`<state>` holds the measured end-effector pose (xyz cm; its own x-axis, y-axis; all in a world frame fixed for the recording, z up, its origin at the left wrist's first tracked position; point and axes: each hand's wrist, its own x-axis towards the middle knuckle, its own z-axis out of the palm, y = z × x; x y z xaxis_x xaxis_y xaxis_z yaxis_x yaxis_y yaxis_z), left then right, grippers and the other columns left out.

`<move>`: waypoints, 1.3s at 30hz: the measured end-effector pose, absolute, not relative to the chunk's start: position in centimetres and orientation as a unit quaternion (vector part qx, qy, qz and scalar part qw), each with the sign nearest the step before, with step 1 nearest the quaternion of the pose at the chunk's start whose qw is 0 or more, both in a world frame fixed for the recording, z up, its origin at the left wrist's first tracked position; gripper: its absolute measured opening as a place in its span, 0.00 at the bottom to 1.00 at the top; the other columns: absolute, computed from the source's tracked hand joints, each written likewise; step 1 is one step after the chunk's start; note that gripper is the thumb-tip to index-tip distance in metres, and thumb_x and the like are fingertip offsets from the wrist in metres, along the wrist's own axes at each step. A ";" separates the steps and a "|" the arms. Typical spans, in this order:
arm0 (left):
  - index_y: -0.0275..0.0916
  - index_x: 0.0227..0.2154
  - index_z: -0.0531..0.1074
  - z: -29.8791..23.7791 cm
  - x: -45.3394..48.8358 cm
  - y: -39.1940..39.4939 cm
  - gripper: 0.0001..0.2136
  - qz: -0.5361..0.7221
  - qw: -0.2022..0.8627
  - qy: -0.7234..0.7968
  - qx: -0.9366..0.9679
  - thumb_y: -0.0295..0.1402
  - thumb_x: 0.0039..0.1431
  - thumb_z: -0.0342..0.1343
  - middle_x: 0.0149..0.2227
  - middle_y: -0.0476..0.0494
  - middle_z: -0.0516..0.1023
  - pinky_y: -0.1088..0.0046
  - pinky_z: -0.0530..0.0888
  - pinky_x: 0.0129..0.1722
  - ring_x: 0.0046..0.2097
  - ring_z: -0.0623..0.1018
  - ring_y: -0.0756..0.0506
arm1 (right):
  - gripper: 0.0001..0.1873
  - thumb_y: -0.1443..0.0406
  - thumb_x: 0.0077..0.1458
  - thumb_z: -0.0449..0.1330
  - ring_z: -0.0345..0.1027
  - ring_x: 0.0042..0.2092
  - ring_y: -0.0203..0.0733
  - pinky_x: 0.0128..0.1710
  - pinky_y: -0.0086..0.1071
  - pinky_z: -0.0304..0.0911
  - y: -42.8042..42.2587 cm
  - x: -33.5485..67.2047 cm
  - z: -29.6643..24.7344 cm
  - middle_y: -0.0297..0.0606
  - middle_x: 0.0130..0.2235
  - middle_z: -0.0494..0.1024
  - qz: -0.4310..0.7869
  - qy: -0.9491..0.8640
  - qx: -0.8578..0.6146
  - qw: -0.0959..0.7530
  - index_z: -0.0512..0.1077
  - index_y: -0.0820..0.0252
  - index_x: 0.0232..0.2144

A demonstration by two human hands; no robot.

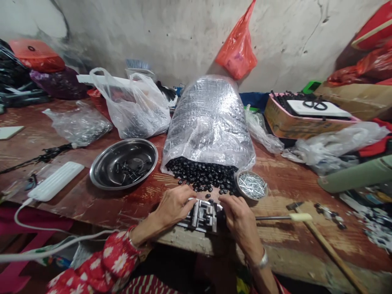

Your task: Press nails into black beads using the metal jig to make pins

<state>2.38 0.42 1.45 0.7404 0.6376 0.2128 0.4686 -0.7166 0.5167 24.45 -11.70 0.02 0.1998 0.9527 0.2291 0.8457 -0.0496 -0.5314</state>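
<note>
Cracked, whitewashed plaster wall (159, 36) is rising behind a scarred, red-brown wooden workbench (284, 171), and a red plastic bag (237, 45) is hanging against it. Across the bench, a huge clear bag lined with silvery foil wrap (208, 118) is slumping open toward the person, with glossy black beads (202, 175) spilling from its mouth in a heap. To its left, a cloudy plastic carrier bag (131, 106) is sitting behind a shallow stainless steel bowl (124, 163) that is holding a few dark metal pieces, while a white power strip (55, 181) is lying nearer the edge with its white cable (52, 241) trailing off the bench. To the right, a cardboard box with pink edging (306, 126) is carrying black scissors (317, 105) on a white board. Just beside the bead heap, a small round tin of silver nails (251, 185) is standing. At the bench's near edge, the left hand (173, 206) and right hand (241, 220) are resting on either side of a slotted steel jig (202, 216), fingers lying over it, though how firmly they are gripping it cannot be told. A cream-handled steel rod (301, 217) is lying just right of the right hand, and a red floral sleeve (104, 261) is covering the left arm.
</note>
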 end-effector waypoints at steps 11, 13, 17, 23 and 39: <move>0.42 0.42 0.82 1.3 11.0 3.2 0.10 0.005 0.195 0.259 0.946 0.35 0.64 0.58 0.38 0.39 0.84 0.68 0.74 0.39 0.41 0.83 0.38 | 0.02 0.61 0.58 0.65 0.76 0.38 0.44 0.32 0.32 0.50 -6.5 26.4 -0.2 0.34 0.35 0.84 0.201 -0.595 -0.767 0.132 0.78 0.51 0.35; 0.42 0.40 0.83 1.2 11.3 3.2 0.10 -0.004 0.204 0.253 0.946 0.37 0.65 0.57 0.37 0.38 0.85 0.68 0.74 0.39 0.41 0.83 0.38 | 0.03 0.61 0.58 0.65 0.74 0.37 0.43 0.32 0.31 0.51 -6.6 26.6 -0.5 0.34 0.34 0.82 0.209 -0.588 -0.769 0.140 0.76 0.52 0.34; 0.43 0.40 0.83 1.1 11.4 3.5 0.10 -0.002 0.216 0.243 0.946 0.35 0.64 0.56 0.37 0.39 0.85 0.68 0.74 0.38 0.41 0.84 0.37 | 0.04 0.62 0.57 0.64 0.73 0.38 0.43 0.34 0.32 0.52 -6.8 26.5 -1.0 0.35 0.34 0.81 0.215 -0.576 -0.772 0.162 0.73 0.54 0.34; 0.42 0.33 0.82 0.5 12.0 3.9 0.07 0.036 0.240 0.239 0.940 0.32 0.55 0.59 0.28 0.42 0.81 0.71 0.70 0.34 0.34 0.81 0.41 | 0.06 0.66 0.58 0.61 0.76 0.41 0.43 0.38 0.31 0.58 -7.2 26.2 -1.3 0.34 0.38 0.83 0.231 -0.564 -0.764 0.212 0.70 0.54 0.40; 0.36 0.42 0.81 1.0 1.7 0.8 0.13 0.275 0.444 0.347 0.779 0.31 0.56 0.58 0.31 0.49 0.77 0.80 0.60 0.24 0.24 0.64 0.55 | 0.09 0.70 0.58 0.55 0.72 0.42 0.41 0.45 0.33 0.62 -6.1 26.2 -0.8 0.35 0.37 0.80 0.279 -0.646 -0.665 0.252 0.76 0.55 0.33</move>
<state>1.69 0.76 1.05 0.6080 0.7849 0.1196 0.2972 -0.3647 0.8825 26.20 -6.15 -0.85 0.0108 0.9989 -0.0452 0.7177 -0.0392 -0.6952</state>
